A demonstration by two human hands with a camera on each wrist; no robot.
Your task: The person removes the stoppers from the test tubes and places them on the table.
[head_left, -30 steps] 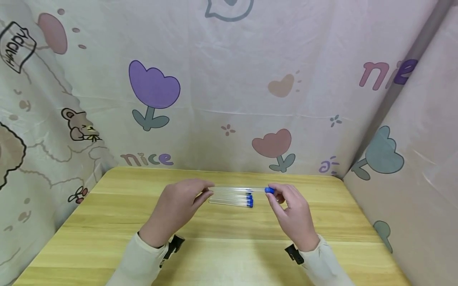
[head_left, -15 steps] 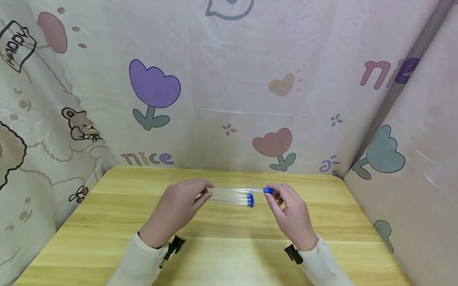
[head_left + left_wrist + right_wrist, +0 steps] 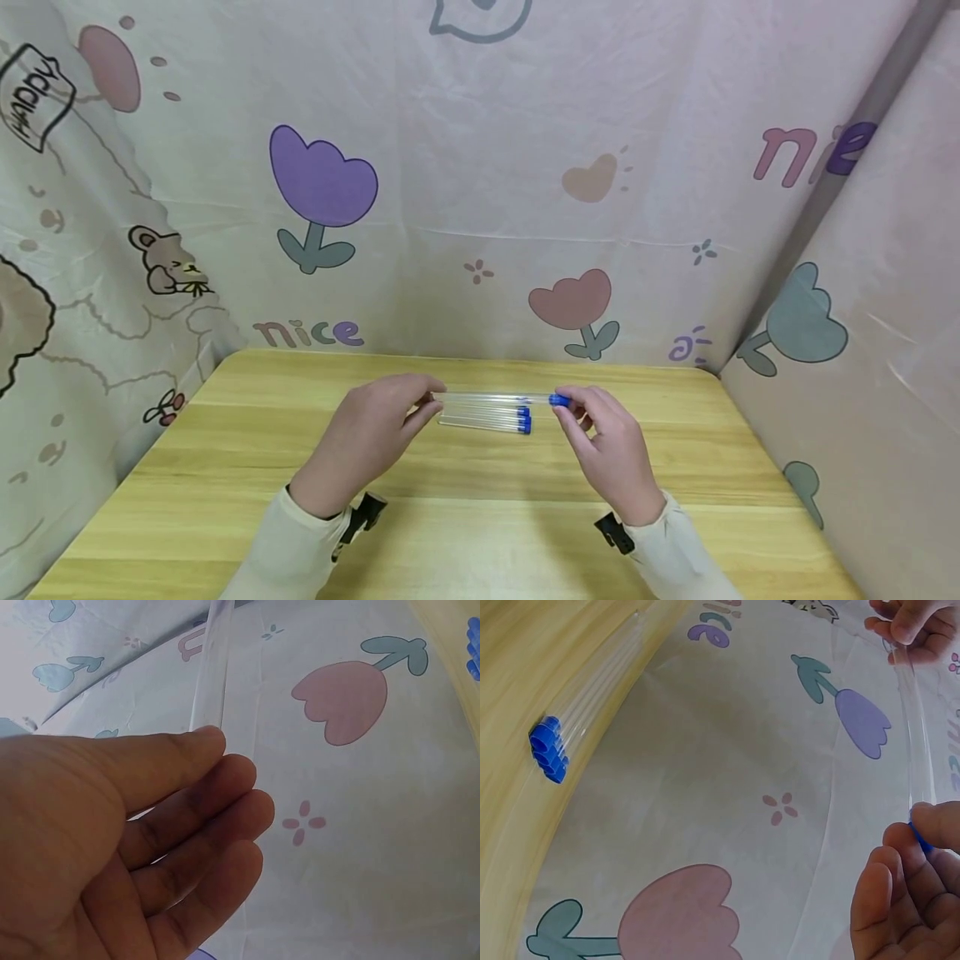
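Note:
A clear test tube with a blue cap is held level above the table, between both hands. My left hand pinches its plain end between thumb and forefinger; in the left wrist view the other fingers of that hand curve loosely beside it. The blue cap is pinched by my right hand, and the right wrist view shows thumb and fingertips covering most of it. Just below, several more capped test tubes lie side by side on the table, their blue caps all pointing right in the head view.
The light wooden table ends at a pale curtain printed with flowers, which stands behind it and along both sides. Dark wrist mounts sit at the cuffs of both sleeves.
My right hand has shifted slightly left with the blue cap, towards my left hand. The left hand has barely moved, and the tubes on the table lie as before.

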